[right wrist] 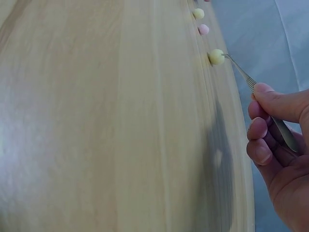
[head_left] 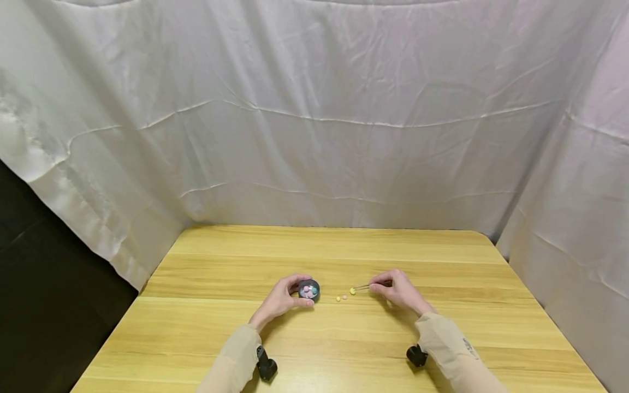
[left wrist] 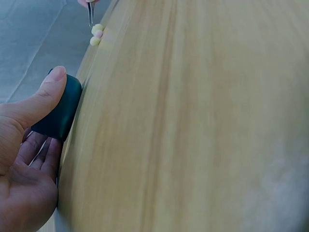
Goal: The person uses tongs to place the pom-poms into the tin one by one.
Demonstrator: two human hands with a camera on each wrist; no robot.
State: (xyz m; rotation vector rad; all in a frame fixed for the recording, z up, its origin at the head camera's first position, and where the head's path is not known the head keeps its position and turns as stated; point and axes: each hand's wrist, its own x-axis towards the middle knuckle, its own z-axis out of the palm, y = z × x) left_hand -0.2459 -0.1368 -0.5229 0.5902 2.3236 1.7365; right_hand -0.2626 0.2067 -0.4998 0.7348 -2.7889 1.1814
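My left hand (head_left: pixel 284 298) grips a small dark teal bowl (head_left: pixel 301 298) from its left side, thumb along the near wall, fingers round the far side. Several pink and teal balls lie inside the bowl in the head view. Between thumb and fingers, my right hand (head_left: pixel 397 290) pinches metal tweezers (right wrist: pixel 249 81) with bent tips. Those tips are right at a larger yellow ball (right wrist: pixel 217 57), and I cannot tell whether they grip it. A pink ball (right wrist: pixel 203 29) and a smaller yellow ball (right wrist: pixel 198 13) lie on the table towards the bowl.
The wood-grain table (head_left: pixel 344 349) runs back to a pale grey curtain (head_left: pixel 344 158) that also hangs along both sides. Black cameras sit at the wrists, below beige sleeves (head_left: pixel 451 346). A dark area (head_left: pixel 44 305) shows at the far left.
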